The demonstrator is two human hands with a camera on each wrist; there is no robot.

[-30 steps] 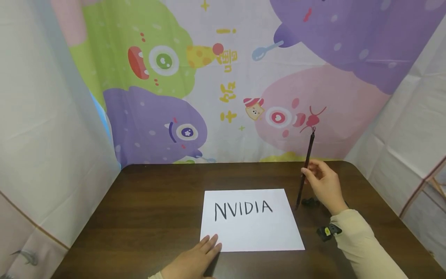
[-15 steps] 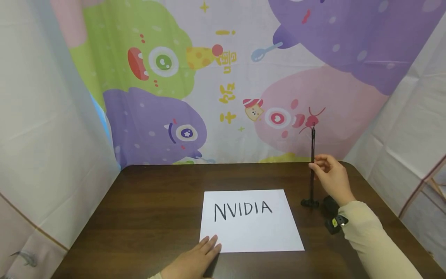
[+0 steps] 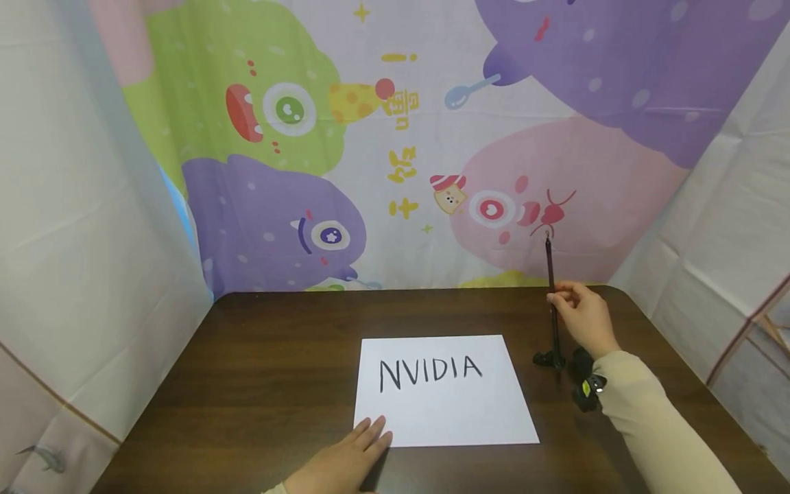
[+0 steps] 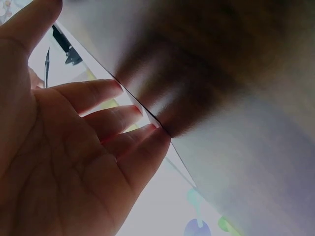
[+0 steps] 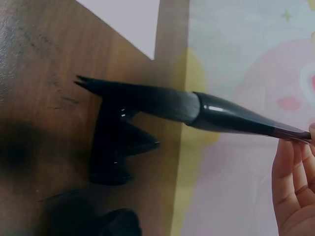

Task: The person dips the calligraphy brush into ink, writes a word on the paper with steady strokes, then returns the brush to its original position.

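My right hand (image 3: 585,319) pinches the dark handle of a calligraphy brush (image 3: 549,267) between thumb and fingers. The brush stands nearly upright, bristles down, above the right side of the table. In the right wrist view its black bristles (image 5: 147,101) overlap one end of a small black peaked brush rest (image 5: 108,157); whether they touch cannot be told. My left hand (image 3: 342,456) lies with fingers extended on the lower left corner of a white sheet of paper (image 3: 444,418). Black letters reading "NVIDIA" (image 3: 430,374) are on the sheet. The left wrist view shows the fingertips (image 4: 135,110) at its edge.
The brown wooden table (image 3: 278,370) ends at a hanging curtain (image 3: 420,261) printed with cartoon monsters. Pale cloth sides (image 3: 92,206) flank it. A dark rounded thing (image 5: 120,223), of unclear kind, shows low in the right wrist view.
My right hand has carried the brush to the right, from beside the paper to the brush rest, and then slightly lower. The brush top now leans a little left. My left hand stays put.
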